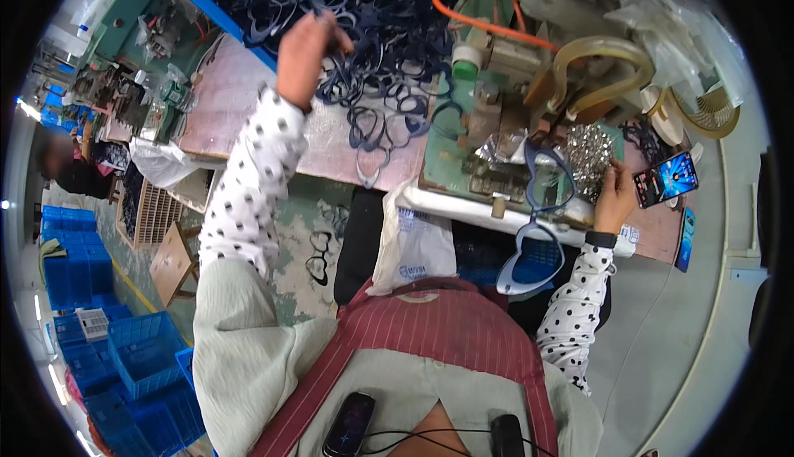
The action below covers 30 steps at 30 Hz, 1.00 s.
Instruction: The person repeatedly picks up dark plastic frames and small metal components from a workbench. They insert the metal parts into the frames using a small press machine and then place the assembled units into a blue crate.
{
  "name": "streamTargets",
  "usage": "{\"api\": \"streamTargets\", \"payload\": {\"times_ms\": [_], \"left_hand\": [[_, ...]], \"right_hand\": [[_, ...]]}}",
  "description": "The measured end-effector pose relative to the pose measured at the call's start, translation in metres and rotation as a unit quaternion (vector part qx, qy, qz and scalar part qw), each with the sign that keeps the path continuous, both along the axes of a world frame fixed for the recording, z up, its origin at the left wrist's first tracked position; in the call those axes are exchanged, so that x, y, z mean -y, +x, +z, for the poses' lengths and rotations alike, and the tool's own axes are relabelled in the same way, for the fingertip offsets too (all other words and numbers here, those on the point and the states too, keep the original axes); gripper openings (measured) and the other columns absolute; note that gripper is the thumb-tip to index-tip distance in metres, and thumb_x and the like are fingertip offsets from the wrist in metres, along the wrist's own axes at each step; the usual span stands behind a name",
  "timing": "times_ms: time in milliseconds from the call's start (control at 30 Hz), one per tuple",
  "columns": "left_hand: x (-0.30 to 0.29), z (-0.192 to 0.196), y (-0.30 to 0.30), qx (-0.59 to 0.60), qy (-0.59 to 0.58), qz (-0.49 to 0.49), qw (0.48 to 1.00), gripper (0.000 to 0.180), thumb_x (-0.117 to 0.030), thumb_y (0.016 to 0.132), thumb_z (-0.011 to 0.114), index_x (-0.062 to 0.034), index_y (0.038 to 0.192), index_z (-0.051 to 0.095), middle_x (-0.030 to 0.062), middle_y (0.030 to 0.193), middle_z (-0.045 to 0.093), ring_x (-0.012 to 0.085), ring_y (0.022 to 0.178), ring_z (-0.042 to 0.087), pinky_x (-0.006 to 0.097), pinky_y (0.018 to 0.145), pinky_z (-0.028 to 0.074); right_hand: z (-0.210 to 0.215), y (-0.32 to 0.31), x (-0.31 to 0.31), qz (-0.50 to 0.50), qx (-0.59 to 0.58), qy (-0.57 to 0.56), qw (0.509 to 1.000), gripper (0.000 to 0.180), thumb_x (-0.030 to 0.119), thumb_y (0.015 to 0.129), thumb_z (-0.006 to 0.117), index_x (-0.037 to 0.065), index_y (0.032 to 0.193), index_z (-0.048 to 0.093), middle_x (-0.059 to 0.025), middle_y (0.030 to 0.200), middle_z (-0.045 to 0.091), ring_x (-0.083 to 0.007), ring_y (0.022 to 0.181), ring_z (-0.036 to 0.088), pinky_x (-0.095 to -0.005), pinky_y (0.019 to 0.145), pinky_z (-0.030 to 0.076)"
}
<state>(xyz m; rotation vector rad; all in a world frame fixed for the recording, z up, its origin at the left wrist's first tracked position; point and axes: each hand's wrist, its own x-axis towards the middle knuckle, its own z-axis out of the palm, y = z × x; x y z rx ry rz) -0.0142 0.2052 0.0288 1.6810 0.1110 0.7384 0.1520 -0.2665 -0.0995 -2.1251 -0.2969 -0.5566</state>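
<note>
My left hand (308,53) is over the heap of dark blue eyeglass frames (389,19), its fingers apart and bent at the heap's near left side. No frame shows plainly in its grip. By the machine, my right hand (616,196) has its fingertips pinched together at the edge of a pile of small shiny metal parts (589,159). Whatever the fingers hold is too small to make out. A single blue eyeglass frame (532,224) hangs from the machine's fixture over the table's front edge, with neither hand on it.
The green bench machine (488,101) carries an orange hose (488,23) and a thick yellowish tube (602,47). A lit phone (666,180) lies right of my right hand. A white plastic bag (413,246) hangs at the front edge. Blue crates (145,358) stand on the left floor.
</note>
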Motion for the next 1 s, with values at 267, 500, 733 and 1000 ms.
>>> {"api": "streamTargets", "payload": {"times_ms": [267,500,733,1000], "left_hand": [[0.117,-0.045,-0.027,-0.052,0.222,0.177,0.958,0.009,-0.008,0.089,0.063,-0.0010,0.094,0.063,0.0148,0.083,0.065,0.0319,0.072,0.062,0.034,0.063,0.047],[0.166,0.002,-0.030,0.153,0.294,0.025,0.943,0.022,-0.005,0.088,0.065,0.0016,0.108,0.062,0.0149,0.094,0.067,0.0304,0.082,0.064,0.038,0.077,0.050],[0.174,0.046,-0.001,0.136,0.006,-0.007,0.991,0.018,-0.011,0.099,0.053,0.0046,0.106,0.060,0.0131,0.092,0.070,0.0150,0.078,0.065,0.026,0.073,0.052],[0.183,0.008,-0.022,0.236,0.449,-0.158,0.847,0.024,-0.006,0.082,0.062,-0.0031,0.106,0.065,0.0138,0.107,0.068,0.0277,0.095,0.066,0.041,0.087,0.052]], "right_hand": [[0.017,-0.010,-0.018,0.002,-0.006,0.007,1.000,0.010,0.008,0.079,0.072,0.008,0.089,0.073,-0.0091,0.083,0.070,-0.0222,0.084,0.062,-0.0312,0.079,0.047],[0.116,-0.082,-0.092,0.198,-0.053,0.154,0.967,0.016,0.002,0.076,0.072,0.005,0.092,0.075,-0.0069,0.087,0.068,-0.0173,0.083,0.059,-0.0288,0.079,0.046],[0.124,-0.096,-0.119,0.215,-0.128,0.222,0.942,0.038,0.001,0.074,0.074,0.000,0.107,0.058,-0.0059,0.085,0.070,-0.0084,0.072,0.057,-0.0233,0.067,0.044],[0.123,-0.096,-0.125,0.213,-0.131,0.276,0.928,0.050,0.000,0.074,0.074,0.000,0.118,0.050,-0.0061,0.085,0.070,-0.0092,0.077,0.060,-0.0222,0.069,0.045]]}}
